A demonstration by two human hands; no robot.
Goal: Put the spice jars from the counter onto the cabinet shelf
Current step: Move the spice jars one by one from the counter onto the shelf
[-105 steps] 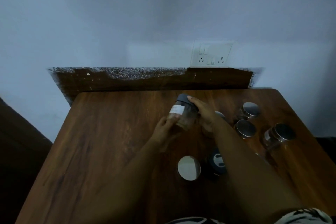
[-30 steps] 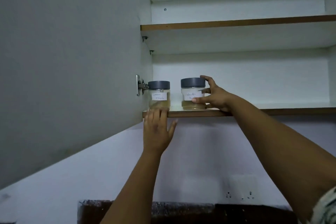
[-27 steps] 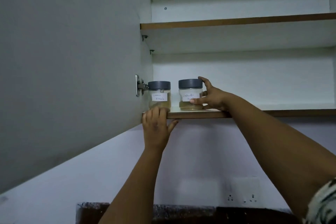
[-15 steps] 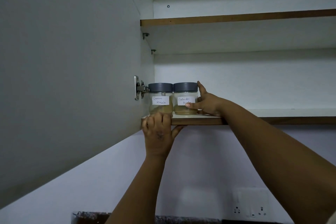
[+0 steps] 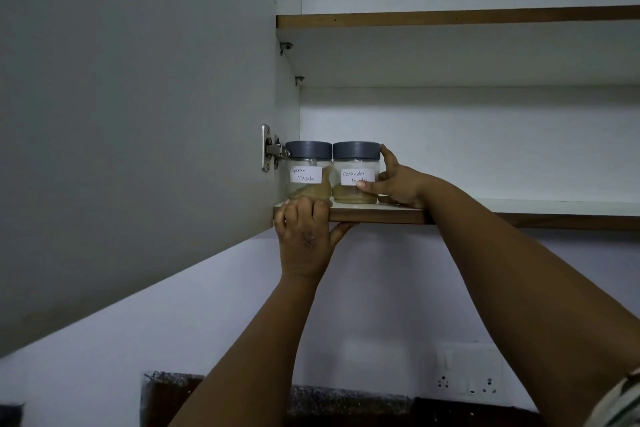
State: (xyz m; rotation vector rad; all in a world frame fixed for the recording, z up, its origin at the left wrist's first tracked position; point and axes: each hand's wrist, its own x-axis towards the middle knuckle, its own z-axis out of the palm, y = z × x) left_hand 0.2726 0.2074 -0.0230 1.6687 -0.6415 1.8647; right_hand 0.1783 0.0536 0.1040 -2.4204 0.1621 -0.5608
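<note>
Two clear spice jars with grey lids stand side by side at the left end of the lower cabinet shelf (image 5: 381, 216). The left jar (image 5: 306, 172) is labelled Garam Masala. The right jar (image 5: 353, 163), labelled Coriander Powder, touches it. My right hand (image 5: 398, 184) holds the coriander jar from its right side, one finger up at the lid and the thumb on its front. My left hand (image 5: 304, 239) grips the shelf's front edge just below the garam masala jar, fingers curled over the top and thumb underneath.
The open cabinet door (image 5: 138, 114) hangs at the left on a metal hinge (image 5: 270, 149). The upper shelf (image 5: 450, 15) is bare, as is the lower shelf to the right of my hand. A wall socket (image 5: 467, 381) and the dark backsplash (image 5: 346, 399) lie below.
The coriander jar came up from the table to the shelf, and my right hand slid it left against the garam masala jar. My left hand's fingers curled over the shelf edge.
</note>
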